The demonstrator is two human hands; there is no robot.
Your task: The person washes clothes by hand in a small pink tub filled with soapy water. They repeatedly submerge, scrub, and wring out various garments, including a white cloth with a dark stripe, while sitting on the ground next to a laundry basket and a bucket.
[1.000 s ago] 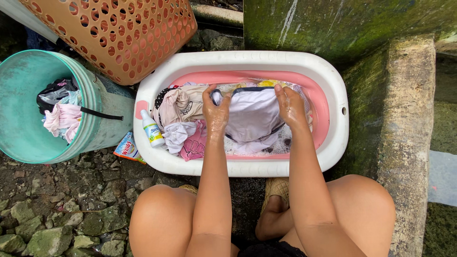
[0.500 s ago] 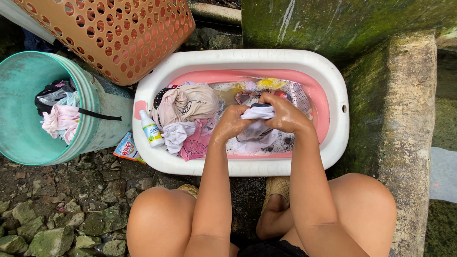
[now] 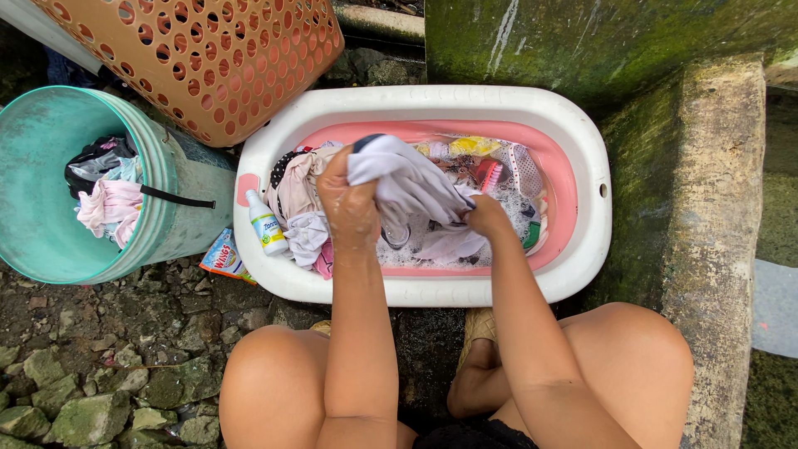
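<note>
The ground was rough grey stone and packed dirt (image 3: 100,374), damp and uneven, with a mossy green concrete wall (image 3: 582,41) rising behind and a weathered concrete ledge (image 3: 715,208) running down the right side. On that ground sat an oval white plastic wash tub with a pink inner lining (image 3: 582,166), holding sudsy water and a heap of mixed clothes.

The wet white cloth garment with a dark trim (image 3: 407,179) hung bunched and creased above the middle of the tub, its top end raised and its lower folds trailing into the suds. The left hand (image 3: 349,204) was clenched around the upper part of the garment, fingers pressed tight on the fabric. The right hand (image 3: 486,218) pinched the lower end close to the water, and the cloth stretched between the two.

A small white plastic bottle with a green label (image 3: 266,224) lay on the tub's left rim, just beside the piled clothes. A teal plastic bucket (image 3: 179,208) holding more clothes stood touching the tub's left side, and an orange perforated plastic laundry basket (image 3: 208,58) leaned over both. A coloured detergent sachet (image 3: 220,258) lay on the stones between bucket and tub. The ledge crowded the tub's right edge; open ground remained only toward the knees.
</note>
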